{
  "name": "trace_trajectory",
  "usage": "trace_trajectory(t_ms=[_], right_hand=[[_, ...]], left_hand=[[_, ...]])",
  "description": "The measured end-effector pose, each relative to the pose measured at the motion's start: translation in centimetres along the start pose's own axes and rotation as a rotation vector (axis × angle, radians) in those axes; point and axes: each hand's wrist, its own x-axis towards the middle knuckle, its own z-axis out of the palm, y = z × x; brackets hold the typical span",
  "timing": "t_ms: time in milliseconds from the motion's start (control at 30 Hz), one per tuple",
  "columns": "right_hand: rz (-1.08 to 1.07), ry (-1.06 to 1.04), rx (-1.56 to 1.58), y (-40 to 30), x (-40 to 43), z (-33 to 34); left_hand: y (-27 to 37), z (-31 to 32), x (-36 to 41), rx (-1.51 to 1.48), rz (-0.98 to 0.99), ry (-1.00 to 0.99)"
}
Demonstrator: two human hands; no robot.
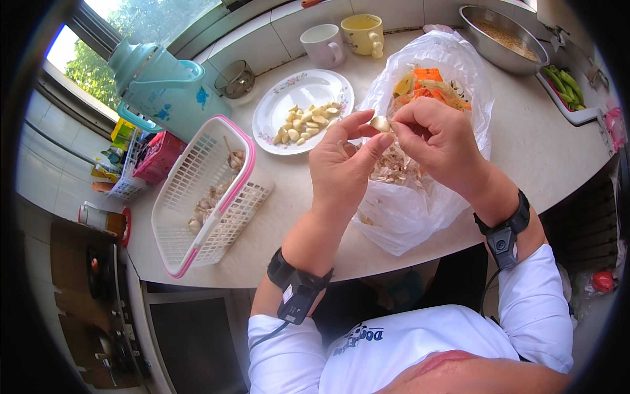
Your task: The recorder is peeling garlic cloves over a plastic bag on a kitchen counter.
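Note:
Between the fingertips of both hands is a pale garlic clove [380, 123]. My left hand [347, 152] pinches it from the left with thumb and fingers, while my right hand [438, 140] grips its right end. Both hands are above a white plastic bag [408, 216], spread open and holding garlic skins [396, 165] and orange and yellow scraps [428, 88]. Left of the bag, a white floral plate [270, 106] carries several peeled garlic cloves [307, 120]. Nearer the left edge, a white plastic basket [229, 236] with pink trim contains unpeeled garlic bulbs [209, 204].
A turquoise thermos jug [167, 93], a glass bowl [235, 80], a white mug [322, 45] and a yellow mug [362, 34] line the back. A steel bowl of grains [507, 37] and a white tray of green peppers [566, 88] stand at right. A stove [106, 315] lies lower left.

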Motion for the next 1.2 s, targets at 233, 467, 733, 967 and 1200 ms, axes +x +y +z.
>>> trace_trajectory(t_ms=[233, 467, 733, 967, 1200], right_hand=[[-0.059, -0.015, -0.068, 0.2, 0.1, -0.1], [0.122, -0.103, 0.210, -0.1, 0.1, -0.1], [0.242, -0.061, 0.266, -0.2, 0.6, -2.1], [0.044, -0.067, -0.056, 0.8, 0.5, -1.3], [0.063, -0.148, 0.190, 0.4, 0.2, -0.9]], left_hand=[[0.0, 0.0, 0.2, -0.023, -0.069, -0.071], [0.0, -0.5, 0.2, 0.009, -0.056, -0.084], [0.2, -0.8, 0.8, -0.275, -0.183, 0.008], [-0.2, -0.8, 0.8, -0.263, -0.172, -0.022], [-0.2, -0.3, 0.5, -0.155, -0.137, -0.055]])
